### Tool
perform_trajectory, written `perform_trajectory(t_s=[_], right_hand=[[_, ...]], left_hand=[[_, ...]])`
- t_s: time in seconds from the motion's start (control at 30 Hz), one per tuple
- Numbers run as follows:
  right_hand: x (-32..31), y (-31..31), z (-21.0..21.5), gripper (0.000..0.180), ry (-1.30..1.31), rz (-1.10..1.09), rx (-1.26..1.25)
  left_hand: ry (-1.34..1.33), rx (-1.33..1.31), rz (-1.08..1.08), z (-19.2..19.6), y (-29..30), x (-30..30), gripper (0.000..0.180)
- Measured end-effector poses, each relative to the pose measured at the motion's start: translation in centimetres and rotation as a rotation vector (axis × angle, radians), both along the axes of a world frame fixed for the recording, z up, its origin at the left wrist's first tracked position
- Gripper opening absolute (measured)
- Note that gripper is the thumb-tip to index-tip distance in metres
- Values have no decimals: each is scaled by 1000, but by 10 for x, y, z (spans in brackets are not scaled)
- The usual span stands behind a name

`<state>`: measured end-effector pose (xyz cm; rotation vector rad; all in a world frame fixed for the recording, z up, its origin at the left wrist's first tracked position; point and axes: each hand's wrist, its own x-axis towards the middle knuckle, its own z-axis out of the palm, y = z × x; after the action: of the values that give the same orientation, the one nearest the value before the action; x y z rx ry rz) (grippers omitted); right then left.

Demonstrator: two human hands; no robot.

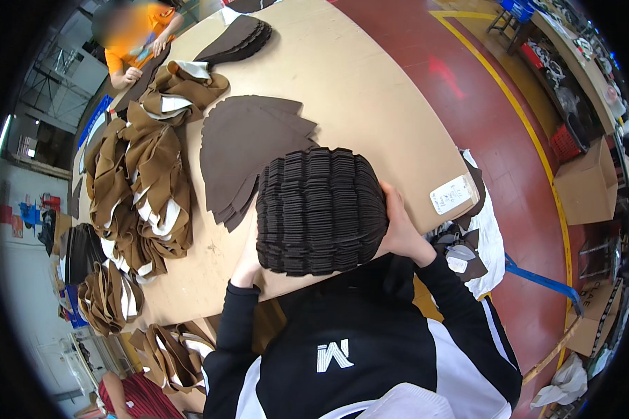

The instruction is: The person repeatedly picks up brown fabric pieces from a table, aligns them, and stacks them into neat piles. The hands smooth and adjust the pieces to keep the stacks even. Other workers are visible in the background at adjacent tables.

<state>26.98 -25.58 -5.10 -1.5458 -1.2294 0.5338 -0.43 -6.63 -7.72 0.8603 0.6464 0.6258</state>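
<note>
Dark stack point(321, 213) clasped between my left hand point(248, 255), fingers hidden, and right hand point(402, 229); if either slackens, layers could slip, spilling across table point(370, 91)!

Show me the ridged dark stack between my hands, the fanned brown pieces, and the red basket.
Ridged dark stack point(320, 211): head view, middle of ridged side.
Fanned brown pieces point(243, 148): head view, top piece.
Red basket point(565, 144): head view, side wall.

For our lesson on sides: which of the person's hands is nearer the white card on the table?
Right. The right hand, at the right of the dark stack, is left of the white card; the left hand is farther left, across the stack.
</note>
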Motion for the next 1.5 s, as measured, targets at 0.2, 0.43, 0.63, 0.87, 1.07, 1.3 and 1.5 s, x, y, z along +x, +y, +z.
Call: perform_trajectory(t_s=[0.2,0.43,0.63,0.87,1.07,1.3,1.5], right_hand=[[2,8,-29,109,45,-82,15],[41,-17,-46,90,955,33,4],[58,-36,-69,85,1300,-56,264],[69,-63,8,75,1076,-221,411],[139,-5,121,60,917,-48,192],[264,129,122,39,752,-58,-230],[324,156,50,51,682,-64,-446]], left_hand=[[134,193,-22,9,-3,11,100],[488,899,-234,121,-41,44,100],[442,1079,-649,192,-57,52,109],[286,671,-465,162,-56,79,92],[-106,329,-327,140,-7,150,69],[151,388,-96,132,74,224,60],[183,485,-195,115,42,80,49]])
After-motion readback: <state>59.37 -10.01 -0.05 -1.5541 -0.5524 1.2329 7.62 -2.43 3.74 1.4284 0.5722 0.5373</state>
